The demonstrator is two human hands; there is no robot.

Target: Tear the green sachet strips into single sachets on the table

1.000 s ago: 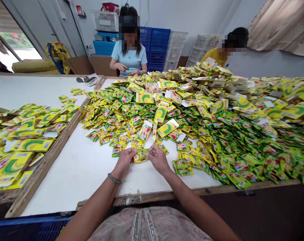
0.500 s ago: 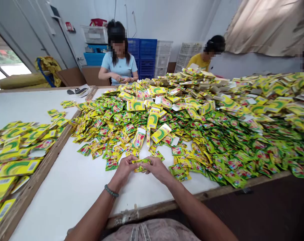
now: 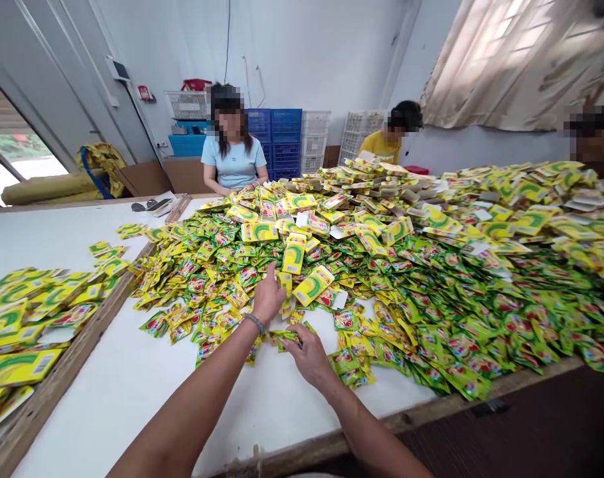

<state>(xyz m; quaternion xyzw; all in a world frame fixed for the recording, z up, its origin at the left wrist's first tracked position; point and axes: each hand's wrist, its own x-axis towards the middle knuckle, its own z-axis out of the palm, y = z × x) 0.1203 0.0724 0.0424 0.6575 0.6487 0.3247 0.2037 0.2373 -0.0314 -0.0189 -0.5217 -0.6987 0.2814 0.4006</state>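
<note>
My left hand [image 3: 269, 300] is stretched over the front of the pile, its index finger pointing forward. Its thumb side closes on a small yellow carton [image 3: 286, 302], partly covered by the hand. Nearer to me, my right hand [image 3: 309, 352] pinches green and yellow sachets [image 3: 285, 337] between thumb and fingers, just above the white tabletop. How many sachets it holds I cannot tell. Just beyond the left hand lie a yellow carton with a green curve [image 3: 295, 252] and a tilted one [image 3: 313, 285]. Loose sachets [image 3: 215, 342] surround both hands.
A large heap of sachets [image 3: 446, 312] topped with flat cartons [image 3: 531, 219] spreads to the right. Beyond a wooden strip [image 3: 90, 318], more cartons [image 3: 23, 368] lie at left. Co-workers sit across the table [image 3: 147, 392], near stacked blue crates [image 3: 286, 136].
My left hand has let go of the sachets and moved forward to the cartons. My right hand keeps the sachets. The view has tilted up and shifted slightly.
</note>
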